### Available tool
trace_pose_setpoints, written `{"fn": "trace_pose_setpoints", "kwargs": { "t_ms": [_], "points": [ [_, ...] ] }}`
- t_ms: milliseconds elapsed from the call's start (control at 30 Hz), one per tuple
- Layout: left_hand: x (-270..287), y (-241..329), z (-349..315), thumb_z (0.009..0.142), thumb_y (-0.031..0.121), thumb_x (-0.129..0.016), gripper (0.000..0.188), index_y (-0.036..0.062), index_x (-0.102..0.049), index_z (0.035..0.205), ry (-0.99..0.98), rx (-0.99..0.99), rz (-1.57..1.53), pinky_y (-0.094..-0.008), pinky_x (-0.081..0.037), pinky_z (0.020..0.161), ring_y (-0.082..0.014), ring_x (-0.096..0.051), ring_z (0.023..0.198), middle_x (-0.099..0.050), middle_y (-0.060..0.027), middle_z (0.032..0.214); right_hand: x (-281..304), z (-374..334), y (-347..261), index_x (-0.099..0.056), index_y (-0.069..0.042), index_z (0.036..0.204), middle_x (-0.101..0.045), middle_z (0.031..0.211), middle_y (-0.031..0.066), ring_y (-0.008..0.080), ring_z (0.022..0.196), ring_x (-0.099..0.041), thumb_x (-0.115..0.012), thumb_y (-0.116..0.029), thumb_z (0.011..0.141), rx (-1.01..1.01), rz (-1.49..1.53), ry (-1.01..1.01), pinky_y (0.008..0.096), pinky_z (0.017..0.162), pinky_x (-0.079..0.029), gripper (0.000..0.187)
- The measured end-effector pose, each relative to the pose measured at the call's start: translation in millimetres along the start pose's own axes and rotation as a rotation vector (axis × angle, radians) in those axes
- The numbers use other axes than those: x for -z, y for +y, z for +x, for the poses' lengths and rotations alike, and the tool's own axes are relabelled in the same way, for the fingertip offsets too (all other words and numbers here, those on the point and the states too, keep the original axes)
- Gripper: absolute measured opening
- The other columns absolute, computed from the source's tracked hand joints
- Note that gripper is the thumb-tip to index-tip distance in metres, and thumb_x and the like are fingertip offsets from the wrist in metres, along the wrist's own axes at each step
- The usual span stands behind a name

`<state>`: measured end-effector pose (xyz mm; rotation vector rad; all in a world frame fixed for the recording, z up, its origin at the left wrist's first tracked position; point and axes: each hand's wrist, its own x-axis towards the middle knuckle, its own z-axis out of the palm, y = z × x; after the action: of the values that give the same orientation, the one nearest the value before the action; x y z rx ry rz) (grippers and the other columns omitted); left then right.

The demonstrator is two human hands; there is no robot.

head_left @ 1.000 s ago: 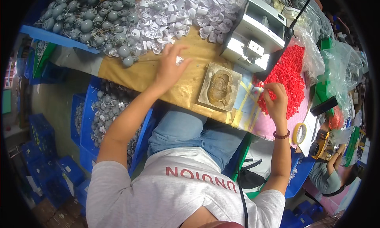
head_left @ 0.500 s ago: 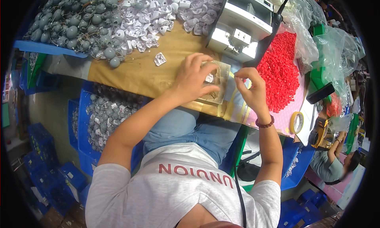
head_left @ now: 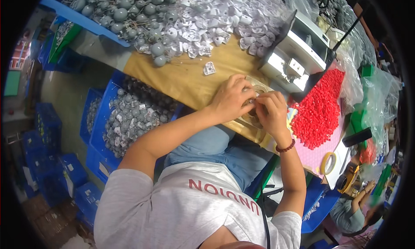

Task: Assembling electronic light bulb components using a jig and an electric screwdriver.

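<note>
One line of dark red capital lettering, inverted in view, crossed the chest of the light grey shirt, whereas pale labels on blue bins were illegibly small.

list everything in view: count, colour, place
round parts: many, grey, upper left
white parts: many, white, upper middle
loose part: one, white, mid-table
recessed block: one, tan, under hands
machine: one, white, beyond block
red pieces: many, red, right
tape roll: one, yellow, right table edge
flat object: one, black, far right
bags: several, clear, upper right
bins: several, blue, both sides
co-worker: one, grey top, lower right
left hand: one, bare, over block
right hand: one, bare, beside left
</note>
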<state>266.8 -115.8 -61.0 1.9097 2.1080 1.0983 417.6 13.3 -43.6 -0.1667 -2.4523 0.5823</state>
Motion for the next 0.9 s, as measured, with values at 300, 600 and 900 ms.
{"fn": "trace_pose_setpoints", "kwargs": {
  "t_ms": [300,600,900],
  "points": [
    [96.9,-68.2,-37.5,0.084,0.015,-0.073,0.024,0.008,-0.066,0.106,0.321,0.132,0.164,-0.0444,-0.043,0.099,-0.0319,-0.054,0.114,-0.06,-0.0115,0.118,5.7,-11.0,-6.4,-0.067,-0.007,0.102,-0.064,0.108,0.0073,0.0287,0.099,-0.059,-0.074,-0.004,0.075,0.019,-0.166,-0.137,0.0402,0.082,-0.046,0.028],
    [156.7,-154.7,-54.7,0.078,0.034,-0.083,0.061,0.0045,-0.058,0.125,0.304,0.641,0.37,-0.0437,-0.049,0.091,-0.0363,-0.06,0.106,-0.064,-0.018,0.117,1.5,-15.1,-3.4,-0.066,-0.005,0.108,-0.063,0.111,0.0114,0.0312,0.099,-0.06,-0.073,0.0,0.078,-0.055,-0.064,-0.076,0.0407,0.084,-0.048,0.031],
    [161.3,-113.9,16.5,0.083,0.015,-0.08,0.046,0.0058,-0.059,0.123,0.497,0.345,-0.149,-0.0274,-0.054,0.078,-0.0124,-0.065,0.094,-0.065,-0.0052,0.105,15.2,-18.9,-2.2,-0.063,0.0,0.116,-0.061,0.116,0.0171,0.0325,0.101,-0.063,-0.068,0.003,0.085,-0.274,0.132,0.035,0.0371,0.087,-0.052,0.031]
  ]
}}
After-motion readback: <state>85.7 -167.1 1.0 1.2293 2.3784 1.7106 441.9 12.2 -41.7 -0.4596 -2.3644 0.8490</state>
